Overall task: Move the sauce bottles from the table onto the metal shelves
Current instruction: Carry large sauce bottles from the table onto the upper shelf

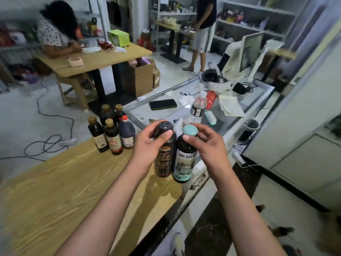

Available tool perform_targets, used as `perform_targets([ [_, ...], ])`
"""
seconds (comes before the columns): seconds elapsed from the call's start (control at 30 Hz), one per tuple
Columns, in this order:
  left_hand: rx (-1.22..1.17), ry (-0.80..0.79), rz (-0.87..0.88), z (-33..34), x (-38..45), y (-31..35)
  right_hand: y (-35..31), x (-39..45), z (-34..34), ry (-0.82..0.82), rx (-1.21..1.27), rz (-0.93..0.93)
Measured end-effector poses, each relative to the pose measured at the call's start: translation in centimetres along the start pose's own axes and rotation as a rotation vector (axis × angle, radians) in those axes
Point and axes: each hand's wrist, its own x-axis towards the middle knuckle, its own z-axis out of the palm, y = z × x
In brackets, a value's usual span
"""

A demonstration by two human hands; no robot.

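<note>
My left hand (147, 143) gripped the black-capped bottle (164, 150) near its top; my right hand (206, 143) pinched the teal-capped bottle (185, 159) by its neck. Both touched side by side above the wooden table (55, 182). Five more sauce bottles (112, 130) stood at its far edge, beside the glass counter (230, 115).

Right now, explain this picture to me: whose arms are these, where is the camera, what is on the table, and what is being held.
There is no machine here. A person wears a camera on the head, looking down at their own two bare arms. The left hand grips a black-capped bottle near its top; the right hand grips a teal-capped bottle the same way. Both bottles are lifted above the wooden table. Five more dark sauce bottles stand at the table's far edge. Beyond is a glass counter with a phone and another bottle on it.
</note>
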Motion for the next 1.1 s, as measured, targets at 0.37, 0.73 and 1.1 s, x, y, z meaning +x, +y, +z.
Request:
perform_targets([
  [0.37, -0.088, -0.292, 0.037, 18.5, -7.7, 5.8, -9.2, -10.5, -16.5, 0.283, 0.02, -0.187],
  [0.73, -0.232, -0.615, 0.082, 45.6, -18.9, 8.3, -17.0, -22.9, -40.8, 0.611, 0.031, -0.394],
  [1.1, -0.383, -1.005, -0.048, 68.3, -31.7, 9.4, -23.4, -36.9, -58.9, 0.94, -0.123, -0.593],
])
